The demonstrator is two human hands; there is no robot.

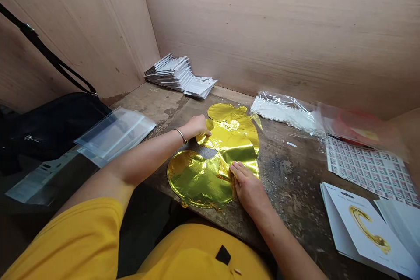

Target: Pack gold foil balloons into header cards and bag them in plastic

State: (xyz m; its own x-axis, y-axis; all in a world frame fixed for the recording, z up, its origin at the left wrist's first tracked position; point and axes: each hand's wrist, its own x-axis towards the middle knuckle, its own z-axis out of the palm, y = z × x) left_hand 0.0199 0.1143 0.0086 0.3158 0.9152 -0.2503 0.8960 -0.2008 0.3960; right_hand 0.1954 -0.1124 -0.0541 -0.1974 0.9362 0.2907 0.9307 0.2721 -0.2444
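Observation:
A flat gold foil balloon (193, 179) with rounded lobes lies on the worn table in front of me, its upper part partly folded over. My left hand (197, 127) is closed on the balloon's left edge, pinching the foil between thumb and fingers. Near the lower right side of the balloon, my right hand (246, 183) rests with its fingers stretched flat on the foil. Its thumb is hard to make out. Small foil tabs stick out along the balloon's front edge.
Folded cards (173, 74) are stacked at the back. Clear plastic sleeves (114, 133) lie left, by a black bag (49, 127). To the right are a bag of white pieces (282, 111), a printed sticker sheet (367, 168) and header cards (367, 227). Wooden walls (278, 22) enclose the table.

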